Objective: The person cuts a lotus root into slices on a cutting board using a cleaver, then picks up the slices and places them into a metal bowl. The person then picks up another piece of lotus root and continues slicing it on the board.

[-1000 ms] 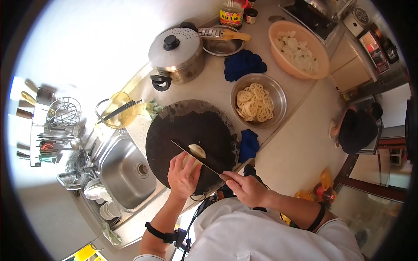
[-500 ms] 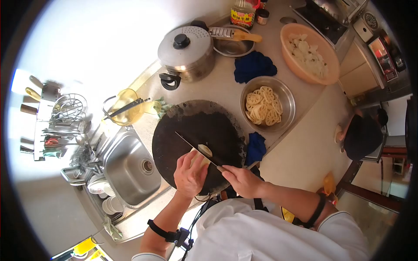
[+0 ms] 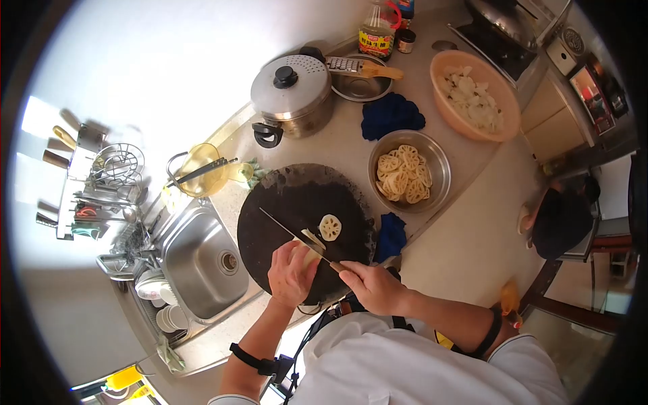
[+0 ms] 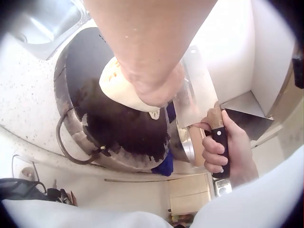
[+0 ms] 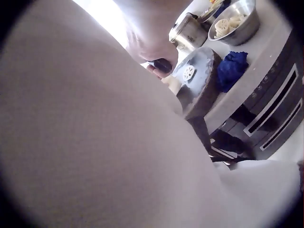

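Observation:
On the round dark chopping block [image 3: 280,202], my left hand [image 3: 291,277] holds a pale lotus root [image 4: 124,90], its fingers bent over the top. The root is mostly hidden under that hand in the head view. My right hand [image 3: 374,289] grips a cleaver [image 4: 195,92] by its dark handle. The blade stands edge-on from above, close beside the left fingertips. A thin cut piece [image 3: 312,238] leans along the blade's far side. Just beyond it lies a round lotus root slice [image 3: 330,227], its holes showing.
A steel bowl [image 3: 442,182] of lotus root slices stands right of the block, between two blue cloths [image 3: 391,237]. Farther back are a lidded pot [image 3: 290,101] and a peach basin [image 3: 442,115] with white pieces. The sink [image 3: 202,253] lies left.
A slice that stood by the blade now lies flat, farther from the hands. Another thin piece has appeared against the blade. Both hands keep their holds.

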Demonstrator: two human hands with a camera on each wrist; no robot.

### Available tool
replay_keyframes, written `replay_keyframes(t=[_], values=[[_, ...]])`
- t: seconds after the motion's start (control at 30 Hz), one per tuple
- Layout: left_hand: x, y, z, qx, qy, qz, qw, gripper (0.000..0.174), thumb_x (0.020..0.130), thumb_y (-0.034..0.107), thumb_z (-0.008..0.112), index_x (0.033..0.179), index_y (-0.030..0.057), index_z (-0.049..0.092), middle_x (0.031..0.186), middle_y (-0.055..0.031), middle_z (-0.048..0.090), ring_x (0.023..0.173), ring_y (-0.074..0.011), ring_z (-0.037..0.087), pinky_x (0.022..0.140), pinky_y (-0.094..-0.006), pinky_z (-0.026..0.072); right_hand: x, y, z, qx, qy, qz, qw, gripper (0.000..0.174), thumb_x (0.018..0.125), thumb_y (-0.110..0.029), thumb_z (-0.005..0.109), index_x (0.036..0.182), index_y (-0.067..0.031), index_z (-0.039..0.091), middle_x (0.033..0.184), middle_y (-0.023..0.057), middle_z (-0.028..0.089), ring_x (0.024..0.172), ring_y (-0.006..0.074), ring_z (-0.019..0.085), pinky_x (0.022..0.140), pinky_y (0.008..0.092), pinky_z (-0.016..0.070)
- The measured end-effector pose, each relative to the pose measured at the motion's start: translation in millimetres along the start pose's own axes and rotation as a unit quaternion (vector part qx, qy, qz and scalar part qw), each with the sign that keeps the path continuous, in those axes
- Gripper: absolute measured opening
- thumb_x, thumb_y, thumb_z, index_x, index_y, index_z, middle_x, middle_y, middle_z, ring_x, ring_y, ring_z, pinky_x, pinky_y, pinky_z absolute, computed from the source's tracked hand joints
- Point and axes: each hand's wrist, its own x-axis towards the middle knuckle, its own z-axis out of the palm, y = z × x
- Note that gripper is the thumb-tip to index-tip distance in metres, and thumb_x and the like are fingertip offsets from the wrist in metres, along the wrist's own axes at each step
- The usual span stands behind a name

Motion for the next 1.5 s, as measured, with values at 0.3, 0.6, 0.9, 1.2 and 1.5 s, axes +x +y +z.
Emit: replay_keyframes(t=[0.3, 0.6, 0.9, 1.2, 1.5], values=[[0, -3, -1, 0.012, -0.024, -0.008, 1.0, 0.035, 0.071, 0.01, 0.082, 0.103, 0.0085, 0.067, 0.112, -0.0124, 0.063, 0.097, -0.0344, 0.061, 0.078, -0.0404, 0.0542, -11, 11, 10, -0.035, 0.013, -0.015, 0.999, 0.055, 0.105, -0.041, 0.047, 0.129, 0.0073, 0.056, 0.078, 0.0217, 0.069, 0.079, 0.0386, 0.07, 0.071, 0.0451, 0.0533], [4, -10, -2, -0.038, -0.006, -0.012, 0.999, 0.04, 0.071, 0.01, 0.083, 0.109, 0.0119, 0.069, 0.111, -0.0082, 0.065, 0.099, -0.0324, 0.064, 0.078, -0.0389, 0.056, 8, 9, 12, 0.022, -0.016, -0.011, 1.0, 0.053, 0.106, -0.038, 0.045, 0.127, 0.0098, 0.056, 0.09, 0.0251, 0.069, 0.086, 0.0384, 0.068, 0.077, 0.0411, 0.052], [-2, -6, 0, -0.027, 0.013, -0.01, 0.999, 0.042, 0.071, 0.013, 0.084, 0.109, 0.0106, 0.069, 0.11, -0.0101, 0.066, 0.101, -0.0337, 0.064, 0.081, -0.0392, 0.0559, 53, 47, 25, 0.014, 0.013, -0.025, 1.0, 0.043, 0.105, -0.035, 0.046, 0.118, 0.0012, 0.065, 0.092, 0.0247, 0.069, 0.092, 0.0447, 0.066, 0.08, 0.0434, 0.051], [-6, -11, 6, -0.037, 0.035, -0.005, 0.999, 0.05, 0.071, 0.013, 0.085, 0.115, 0.0053, 0.062, 0.111, -0.0143, 0.064, 0.098, -0.0359, 0.064, 0.08, -0.0412, 0.0552, 8, -17, -3, -0.014, -0.006, 0.03, 0.999, 0.043, 0.105, -0.036, 0.047, 0.117, 0.0013, 0.065, 0.087, 0.0224, 0.069, 0.084, 0.0381, 0.068, 0.075, 0.0418, 0.0511], [-4, -7, 1, -0.019, 0.007, -0.016, 1.0, 0.04, 0.074, 0.014, 0.083, 0.108, 0.0044, 0.065, 0.114, -0.0126, 0.064, 0.099, -0.0341, 0.062, 0.079, -0.0402, 0.0549, -7, -14, 4, -0.037, -0.026, 0.028, 0.999, 0.044, 0.106, -0.037, 0.046, 0.121, 0.0009, 0.062, 0.09, 0.0219, 0.07, 0.085, 0.0396, 0.068, 0.075, 0.0436, 0.0515]])
